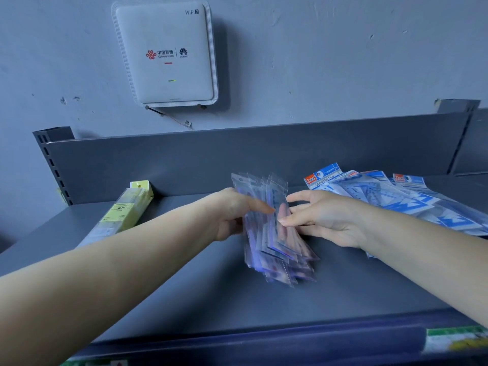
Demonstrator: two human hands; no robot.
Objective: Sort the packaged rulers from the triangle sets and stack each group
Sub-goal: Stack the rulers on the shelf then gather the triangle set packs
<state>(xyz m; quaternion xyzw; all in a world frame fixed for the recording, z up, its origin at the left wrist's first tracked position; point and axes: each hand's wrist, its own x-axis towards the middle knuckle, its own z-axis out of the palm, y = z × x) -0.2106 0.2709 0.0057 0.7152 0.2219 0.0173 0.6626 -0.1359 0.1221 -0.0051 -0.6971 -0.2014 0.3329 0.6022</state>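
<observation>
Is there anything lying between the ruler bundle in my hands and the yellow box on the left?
Nothing visible does. The shelf between the ruler bundle and the yellow box is bare; only your left hand and forearm cross it.

Left grip [232, 212] curled shut, right grip [319, 217] loosely spread.

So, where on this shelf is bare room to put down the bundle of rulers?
Bare shelf lies between the yellow box and the ruler bundle, and along the front edge under both forearms. The right side is crowded with the triangle sets.
</observation>
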